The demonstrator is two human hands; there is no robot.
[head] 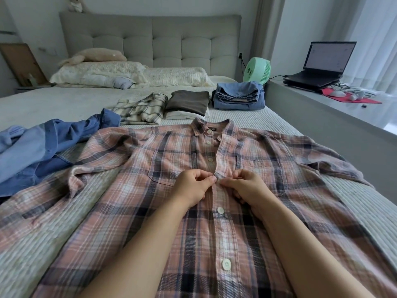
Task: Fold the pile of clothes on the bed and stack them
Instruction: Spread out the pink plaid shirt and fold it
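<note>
So the shirt [214, 201] lies flat, front up, on the bed [53, 100]. Left hand [193, 188] and right hand [245, 188] sit close together, both pinching the placket mid-chest. Looks like soft, floppy flannel, probably best gripped at seams, shoulders or hem when folding.

Bed [247, 117], ribbed cover: pink plaid shirt [214, 222] spread flat, blue garments [43, 147] left, folded stacks [187, 104], pillows [133, 74] behind.
</note>
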